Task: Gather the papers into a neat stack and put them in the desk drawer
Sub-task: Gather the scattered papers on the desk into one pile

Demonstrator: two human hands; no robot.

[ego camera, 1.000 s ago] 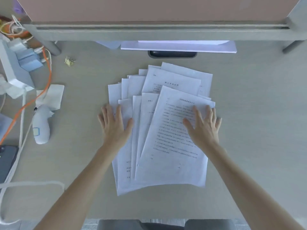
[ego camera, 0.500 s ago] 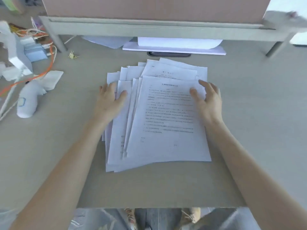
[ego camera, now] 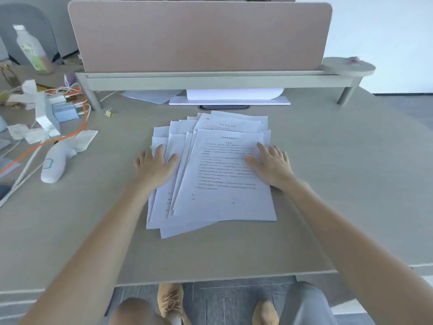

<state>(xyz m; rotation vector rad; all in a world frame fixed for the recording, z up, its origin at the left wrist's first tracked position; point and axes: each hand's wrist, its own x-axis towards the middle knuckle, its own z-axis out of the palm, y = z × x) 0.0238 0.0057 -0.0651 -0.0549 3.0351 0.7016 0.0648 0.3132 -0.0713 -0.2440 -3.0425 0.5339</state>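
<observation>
Several white printed papers [ego camera: 220, 184] lie fanned out in a loose pile in the middle of the grey desk [ego camera: 339, 184]. My left hand [ego camera: 154, 165] lies flat on the pile's left edge, fingers spread. My right hand [ego camera: 271, 165] lies flat on the top sheet's right edge, fingers apart. Both palms press down on the papers; neither hand grips a sheet. No drawer is visible.
A raised shelf [ego camera: 210, 80] with a pink divider panel [ego camera: 199, 36] runs along the back, more paper [ego camera: 232, 96] under it. At the left lie a white handheld device [ego camera: 55, 165], orange cables [ego camera: 58, 137], boxes and a bottle [ego camera: 31, 50]. My legs and shoes show below the desk's front edge.
The view has tilted up and pulled back, showing the divider and floor. Both hands pushed the fanned sheets closer together, and the top sheet now lies straighter.
</observation>
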